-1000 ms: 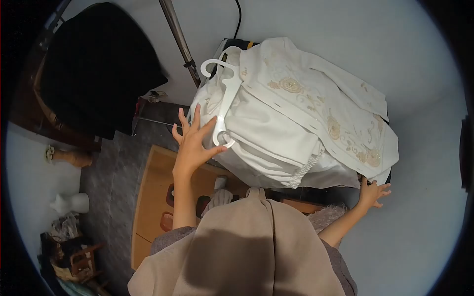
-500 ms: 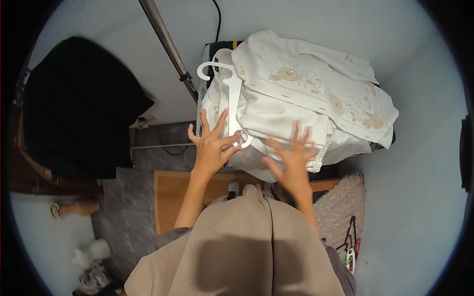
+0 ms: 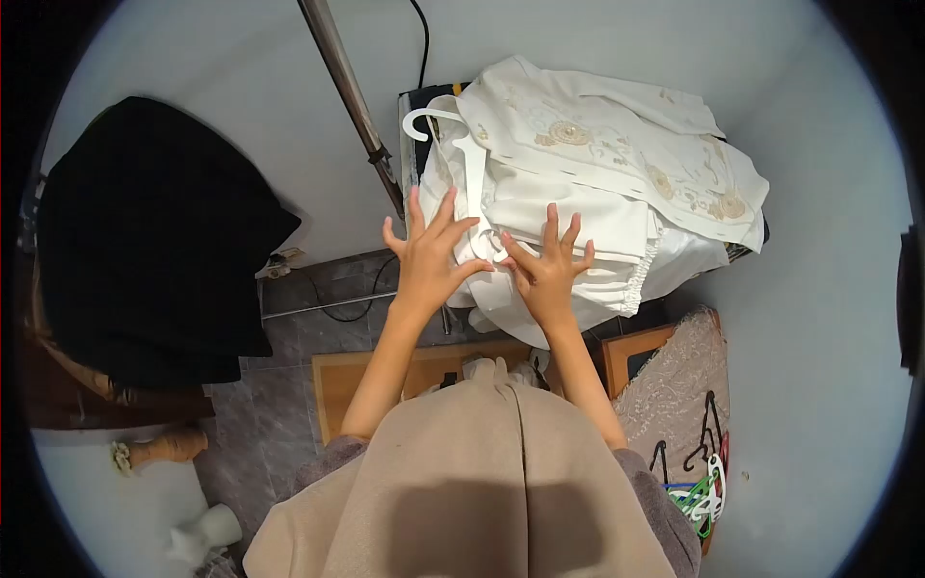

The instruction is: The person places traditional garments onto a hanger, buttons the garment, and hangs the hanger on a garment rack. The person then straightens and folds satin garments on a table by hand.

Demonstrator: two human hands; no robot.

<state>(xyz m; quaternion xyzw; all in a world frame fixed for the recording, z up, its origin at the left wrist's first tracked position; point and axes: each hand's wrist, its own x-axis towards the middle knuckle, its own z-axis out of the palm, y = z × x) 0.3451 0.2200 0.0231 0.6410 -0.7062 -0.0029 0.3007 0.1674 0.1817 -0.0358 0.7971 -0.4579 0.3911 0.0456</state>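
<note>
A white plastic hanger (image 3: 475,178) lies over white garments, its hook pointing away from me. My left hand (image 3: 429,262) has thumb and index finger about the hanger's near end, the other fingers spread. From the other side, my right hand (image 3: 547,282) pinches at that same end with thumb and index finger, its remaining fingers raised. Whether some cloth is caught in this pinch I cannot make out. Beneath and beside the hands lie folded white cloth with a gathered elastic edge (image 3: 640,275) and a white top with beige embroidery (image 3: 578,135).
Left of the pile stands a metal pole (image 3: 347,82), with a large black cloth (image 3: 154,241) hanging farther left. At lower right, several hangers (image 3: 708,486) rest by a lace-patterned beige surface (image 3: 665,385). A wooden panel (image 3: 337,385) is below my left arm.
My right hand has moved left and come to the hanger's near end, where its fingers now pinch. My view has shifted slightly, and the left hand stays by the hanger.
</note>
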